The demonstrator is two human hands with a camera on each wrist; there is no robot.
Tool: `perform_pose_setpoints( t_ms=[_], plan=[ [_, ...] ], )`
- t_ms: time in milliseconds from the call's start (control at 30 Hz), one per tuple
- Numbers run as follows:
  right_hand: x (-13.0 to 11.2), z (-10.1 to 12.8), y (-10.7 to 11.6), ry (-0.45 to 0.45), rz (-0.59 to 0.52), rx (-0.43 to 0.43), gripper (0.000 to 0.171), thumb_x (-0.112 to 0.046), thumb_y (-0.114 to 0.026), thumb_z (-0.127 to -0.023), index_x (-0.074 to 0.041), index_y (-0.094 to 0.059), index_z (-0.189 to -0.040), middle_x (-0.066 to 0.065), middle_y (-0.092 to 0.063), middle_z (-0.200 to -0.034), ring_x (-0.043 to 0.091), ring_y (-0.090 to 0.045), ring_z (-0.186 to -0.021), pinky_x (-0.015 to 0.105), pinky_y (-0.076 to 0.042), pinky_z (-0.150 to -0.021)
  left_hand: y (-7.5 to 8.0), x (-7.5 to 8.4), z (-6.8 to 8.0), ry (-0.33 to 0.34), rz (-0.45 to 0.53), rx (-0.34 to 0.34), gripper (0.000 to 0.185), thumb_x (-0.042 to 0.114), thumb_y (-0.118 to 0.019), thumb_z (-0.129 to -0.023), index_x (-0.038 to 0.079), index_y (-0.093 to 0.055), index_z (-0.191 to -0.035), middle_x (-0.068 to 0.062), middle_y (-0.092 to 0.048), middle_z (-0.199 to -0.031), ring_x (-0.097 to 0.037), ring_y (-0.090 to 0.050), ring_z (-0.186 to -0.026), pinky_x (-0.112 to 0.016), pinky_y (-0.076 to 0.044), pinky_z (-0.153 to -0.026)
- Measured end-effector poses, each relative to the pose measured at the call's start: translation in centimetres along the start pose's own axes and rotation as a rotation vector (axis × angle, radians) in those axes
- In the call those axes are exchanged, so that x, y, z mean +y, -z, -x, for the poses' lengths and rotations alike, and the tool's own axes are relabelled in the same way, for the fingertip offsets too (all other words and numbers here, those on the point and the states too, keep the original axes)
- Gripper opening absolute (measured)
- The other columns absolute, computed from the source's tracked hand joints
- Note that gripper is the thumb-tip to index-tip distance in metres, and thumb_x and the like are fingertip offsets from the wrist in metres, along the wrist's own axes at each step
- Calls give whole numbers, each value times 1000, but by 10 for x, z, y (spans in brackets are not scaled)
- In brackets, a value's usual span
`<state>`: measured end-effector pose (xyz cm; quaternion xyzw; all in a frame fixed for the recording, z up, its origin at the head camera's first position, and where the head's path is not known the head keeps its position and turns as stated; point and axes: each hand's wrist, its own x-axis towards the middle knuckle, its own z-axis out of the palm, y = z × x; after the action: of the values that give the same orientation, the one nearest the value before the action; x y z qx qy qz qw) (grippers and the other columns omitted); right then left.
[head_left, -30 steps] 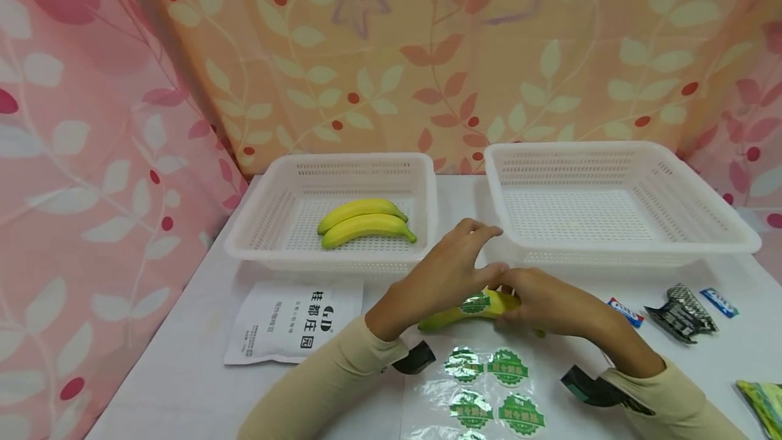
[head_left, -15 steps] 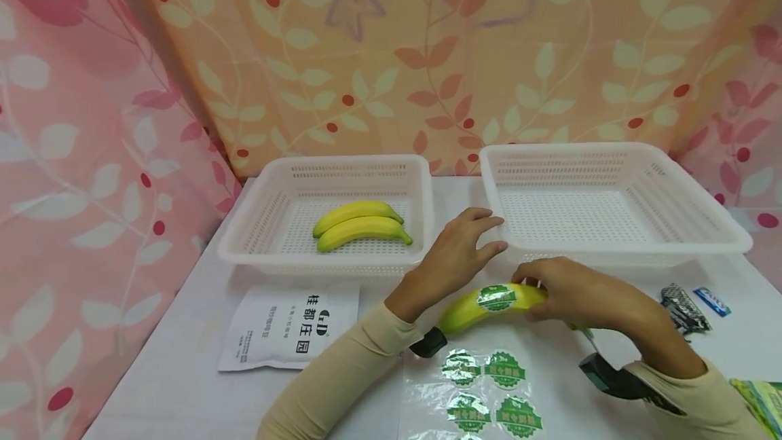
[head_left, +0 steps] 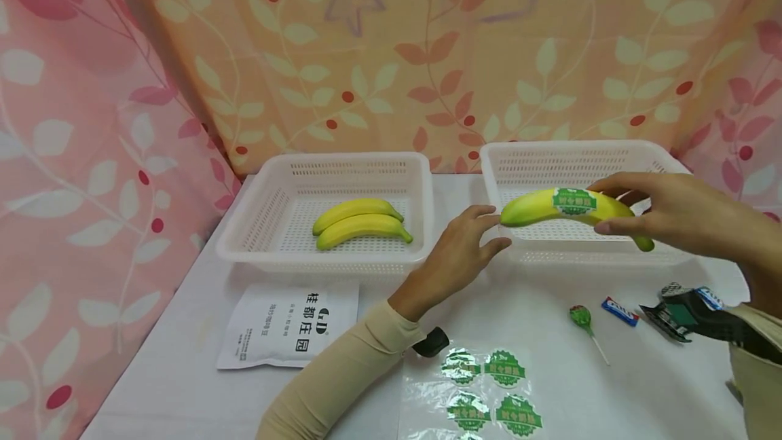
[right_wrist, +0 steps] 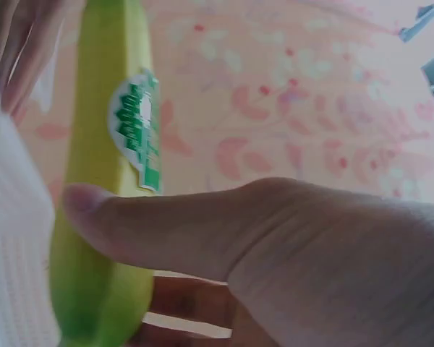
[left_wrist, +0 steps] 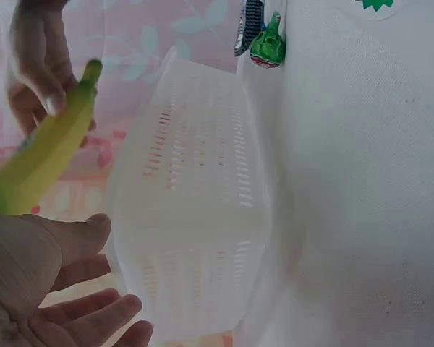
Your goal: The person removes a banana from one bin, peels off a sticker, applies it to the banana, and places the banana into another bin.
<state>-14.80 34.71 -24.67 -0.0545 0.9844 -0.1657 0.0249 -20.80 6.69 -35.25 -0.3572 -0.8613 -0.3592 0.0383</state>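
Note:
In the head view my right hand (head_left: pixel 690 212) grips a yellow-green banana (head_left: pixel 537 208) near its stem end, thumb on the near side. The banana is raised in front of the right white basket (head_left: pixel 611 248). A green and white sticker (head_left: pixel 574 201) is on its upper side; the right wrist view shows the sticker's edge (right_wrist: pixel 150 173) lifting a little from the peel. My left hand (head_left: pixel 455 257) holds nothing, its fingers loosely extended near that basket's left corner, close to the banana's tip. Two more bananas (head_left: pixel 363 226) lie in the left white basket (head_left: pixel 324 257).
On the white table are a clear sheet of green stickers (head_left: pixel 470 392), a white pouch (head_left: pixel 287 324), a green lollipop (head_left: pixel 583 321), a small blue-wrapped candy (head_left: pixel 620 311) and a black wrapper (head_left: pixel 666 321). A floral curtain (head_left: pixel 427 53) hangs behind.
My right hand has lifted the banana off the table and carried it up and right to the right basket. The lollipop has come into view. My left hand has stayed nearly in place.

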Motion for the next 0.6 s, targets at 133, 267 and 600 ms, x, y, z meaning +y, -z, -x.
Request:
perform_pose_setpoints(
  t_ms=[133, 267, 600],
  plan=[
    [14, -25, 8, 10, -29, -6, 66, -27, -86, -90, 5, -60, -141, 27, -67, -123, 43, -64, -104, 43, -63, -70, -1, 2, 1, 15, 14, -6, 48, 27, -75, -101, 9, -65, -145, -9, -56, -155, -23, -57, -142, -30, -48, -113],
    [30, -49, 6, 30, -1, -54, 60, -23, -85, -90, 8, -64, -136, 24, -72, -116, 29, -66, -93, 44, -62, -73, -1, 1, 1, 27, 22, -11, 50, 27, -74, -102, 10, -64, -147, -8, -55, -156, -23, -55, -143, -31, -47, -114],
    [58, -88, -11, -34, -76, -316, 60, -20, -85, -87, 9, -63, -135, 23, -71, -115, 28, -65, -84, 46, -64, -74, -2, 3, 2, 30, 2, -3, 52, 28, -75, -101, 9, -63, -148, -7, -55, -156, -22, -57, -142, -29, -48, -112]
  ],
)
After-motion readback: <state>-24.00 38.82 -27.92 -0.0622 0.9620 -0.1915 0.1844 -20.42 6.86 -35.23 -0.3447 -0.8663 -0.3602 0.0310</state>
